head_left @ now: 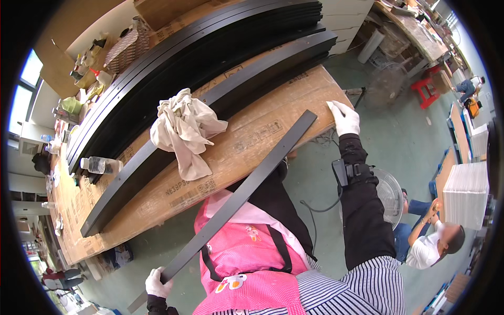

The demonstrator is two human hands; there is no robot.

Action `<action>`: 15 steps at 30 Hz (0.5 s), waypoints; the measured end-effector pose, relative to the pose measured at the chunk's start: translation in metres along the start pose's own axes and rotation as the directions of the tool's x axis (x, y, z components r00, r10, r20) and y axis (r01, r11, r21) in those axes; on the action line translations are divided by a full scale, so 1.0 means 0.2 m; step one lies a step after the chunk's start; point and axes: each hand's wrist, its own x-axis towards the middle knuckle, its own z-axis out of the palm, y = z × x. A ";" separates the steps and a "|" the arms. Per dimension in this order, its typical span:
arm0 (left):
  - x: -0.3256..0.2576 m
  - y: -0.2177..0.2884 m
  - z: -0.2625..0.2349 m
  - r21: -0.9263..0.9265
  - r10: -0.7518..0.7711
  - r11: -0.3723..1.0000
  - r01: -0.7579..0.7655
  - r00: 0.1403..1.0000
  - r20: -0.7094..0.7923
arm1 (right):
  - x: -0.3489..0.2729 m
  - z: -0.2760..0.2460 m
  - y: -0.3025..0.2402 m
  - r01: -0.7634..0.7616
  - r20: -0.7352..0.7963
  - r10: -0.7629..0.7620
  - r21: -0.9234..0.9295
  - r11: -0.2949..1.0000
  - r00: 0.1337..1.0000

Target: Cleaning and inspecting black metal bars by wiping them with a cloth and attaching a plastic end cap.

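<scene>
A long dark grey slat (231,201) runs diagonally in front of me, its far end over the cardboard-covered table (252,123). Near its lower end, my left hand (159,282), in a white glove, is closed around it. My right hand (345,118), also gloved, is beside the table's right corner, apart from the slat. Its fingers are extended and nothing shows in them. A crumpled beige cloth (184,131) lies over a curved dark panel (131,182) on the table.
Several curved dark panels (210,39) are stacked behind. A clear plastic bottle (101,165) lies at the left, near a woven basket (128,50). On the right are a floor fan (387,197), a red stool (425,93), a seated person (430,244) and stacked white sheets (466,194).
</scene>
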 end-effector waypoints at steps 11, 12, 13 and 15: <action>-0.02 0.02 -0.11 -0.392 -0.049 0.578 0.716 0.510 0.859 | -0.16 0.07 -0.13 -0.362 0.247 0.275 0.455 0.814 0.929; -0.01 0.03 -0.12 -0.361 -0.066 0.573 0.736 0.481 0.874 | -0.15 0.11 -0.15 -0.114 0.144 0.062 0.383 0.917 0.988; 0.00 0.04 -0.12 -0.330 -0.082 0.568 0.754 0.451 0.889 | -0.15 0.14 -0.16 0.143 0.063 -0.167 0.282 0.949 0.984; 0.00 0.05 -0.13 -0.337 -0.072 0.578 0.744 0.457 0.886 | -0.13 0.15 -0.19 0.170 0.116 -0.195 0.199 0.965 0.974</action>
